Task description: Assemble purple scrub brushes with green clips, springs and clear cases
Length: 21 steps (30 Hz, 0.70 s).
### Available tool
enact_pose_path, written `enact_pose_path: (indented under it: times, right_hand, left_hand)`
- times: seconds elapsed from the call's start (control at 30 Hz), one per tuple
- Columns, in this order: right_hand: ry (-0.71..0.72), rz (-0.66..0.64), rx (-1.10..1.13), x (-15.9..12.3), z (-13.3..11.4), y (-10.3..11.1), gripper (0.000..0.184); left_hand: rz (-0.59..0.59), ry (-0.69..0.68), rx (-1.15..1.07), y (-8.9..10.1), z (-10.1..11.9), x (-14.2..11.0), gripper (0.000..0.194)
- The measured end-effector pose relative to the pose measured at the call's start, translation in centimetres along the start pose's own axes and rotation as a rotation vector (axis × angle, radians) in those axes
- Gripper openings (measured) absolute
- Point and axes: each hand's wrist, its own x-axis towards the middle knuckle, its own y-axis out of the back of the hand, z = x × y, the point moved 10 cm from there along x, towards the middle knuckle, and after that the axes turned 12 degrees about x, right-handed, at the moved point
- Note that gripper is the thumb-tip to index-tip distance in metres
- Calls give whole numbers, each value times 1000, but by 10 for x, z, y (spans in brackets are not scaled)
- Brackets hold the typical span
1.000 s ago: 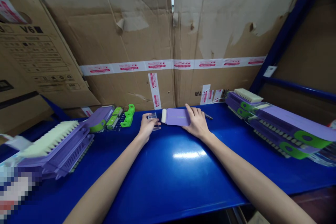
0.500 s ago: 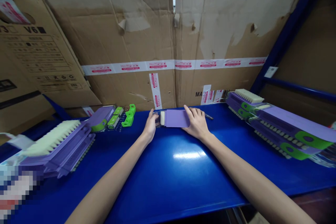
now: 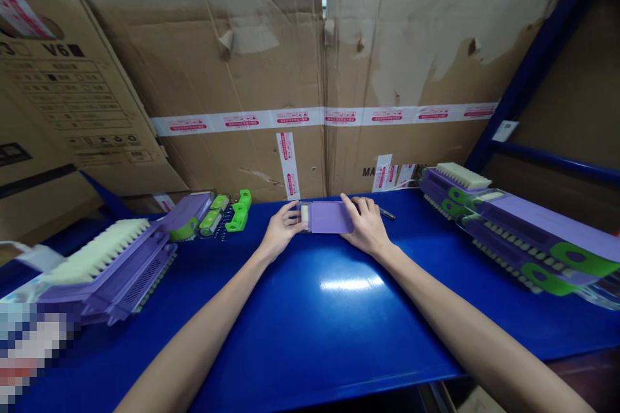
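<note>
A flat purple brush body (image 3: 330, 217) with a white end lies at the far middle of the blue table (image 3: 314, 322). My right hand (image 3: 367, 227) rests on its right end, fingers curled over it. My left hand (image 3: 281, 230) is at its left end, fingers pinched around a small clear plastic cap (image 3: 303, 217) that sits against the white end. A thin dark pen-like item (image 3: 386, 213) lies just right of my right hand.
Stacked purple brushes with white bristles (image 3: 104, 264) lie at the left, with green clips (image 3: 238, 213) and a purple part (image 3: 186, 214) behind them. Bagged purple brushes with green handles (image 3: 518, 232) fill the right side. Taped cardboard boxes (image 3: 310, 71) wall off the back.
My left hand moved right from beside the brush body, carrying the clear cap up against its white end. My right hand stayed on the purple body.
</note>
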Motion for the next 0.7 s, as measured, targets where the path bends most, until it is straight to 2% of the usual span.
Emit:
enact_pose_path:
  times: [0.17,0.37,0.53,0.7]
  right_hand:
    - [80,109,98,-2,-8,13,67]
    - [117,104,124,-1,-13,15,69]
    - [83,5,150,2,-6,2,77]
    - [-12,-91,295,3,4,-9,91]
  left_hand:
    - [-36,17,-56,3,11,-5,82]
    - [-69,15,-23,1,10,-5,84]
    - [-66,-14,69,0,9,-2,83]
    - [-51,-33,98,3,4,5,76]
